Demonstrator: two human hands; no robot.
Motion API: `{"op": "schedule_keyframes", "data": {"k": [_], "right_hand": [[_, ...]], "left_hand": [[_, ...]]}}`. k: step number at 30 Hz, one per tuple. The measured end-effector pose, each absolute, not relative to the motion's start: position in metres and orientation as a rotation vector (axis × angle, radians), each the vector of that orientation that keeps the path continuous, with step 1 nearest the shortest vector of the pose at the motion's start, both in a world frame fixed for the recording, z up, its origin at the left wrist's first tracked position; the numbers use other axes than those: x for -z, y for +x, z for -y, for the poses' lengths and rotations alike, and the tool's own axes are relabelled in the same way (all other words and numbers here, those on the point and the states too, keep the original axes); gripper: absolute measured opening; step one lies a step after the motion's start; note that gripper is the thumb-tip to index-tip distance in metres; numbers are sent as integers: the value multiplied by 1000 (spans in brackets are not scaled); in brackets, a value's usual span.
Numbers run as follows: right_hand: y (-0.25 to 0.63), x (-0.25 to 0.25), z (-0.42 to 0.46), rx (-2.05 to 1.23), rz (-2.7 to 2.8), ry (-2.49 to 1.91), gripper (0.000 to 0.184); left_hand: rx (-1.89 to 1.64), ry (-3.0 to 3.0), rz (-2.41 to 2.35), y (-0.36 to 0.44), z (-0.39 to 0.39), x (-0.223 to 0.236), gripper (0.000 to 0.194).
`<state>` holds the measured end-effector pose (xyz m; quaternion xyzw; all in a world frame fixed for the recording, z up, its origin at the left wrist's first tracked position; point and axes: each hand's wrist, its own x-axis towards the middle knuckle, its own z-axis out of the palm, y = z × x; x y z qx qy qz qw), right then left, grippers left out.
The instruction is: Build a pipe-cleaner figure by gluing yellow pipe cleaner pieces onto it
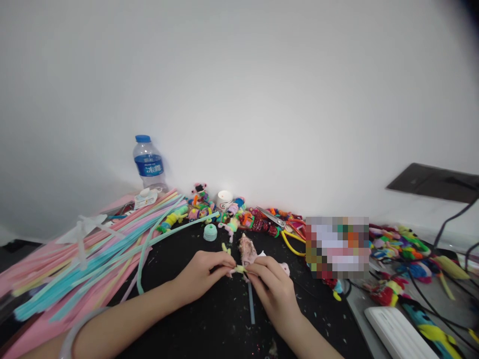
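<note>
My left hand and my right hand meet over the black work surface, fingertips pinched. Between them is a short pale yellow pipe cleaner piece, with a bit of pink at its left end. Just behind the fingers lies another small yellow piece. A brownish-pink pointed object sits beyond my right fingertips; I cannot make out its kind. Below the fingers a translucent glue stick points toward me. A mint-green coil stands farther back.
Long pastel pipe cleaners cover the left side. A water bottle stands by the wall. Scissors and yellow handles lie at the back among several fuzzy figures. Black cables and a white device are at right.
</note>
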<state>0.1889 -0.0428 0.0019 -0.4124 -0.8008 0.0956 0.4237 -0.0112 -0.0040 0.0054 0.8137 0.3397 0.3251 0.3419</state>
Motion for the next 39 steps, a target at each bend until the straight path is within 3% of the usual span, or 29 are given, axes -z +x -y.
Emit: {"op": "schedule_keyframes", "data": {"k": [39], "right_hand": [[186,0,44,-268,2051,-1015,13]], "left_hand": [[-843,2200,-804,-9,8,-4,16]]}}
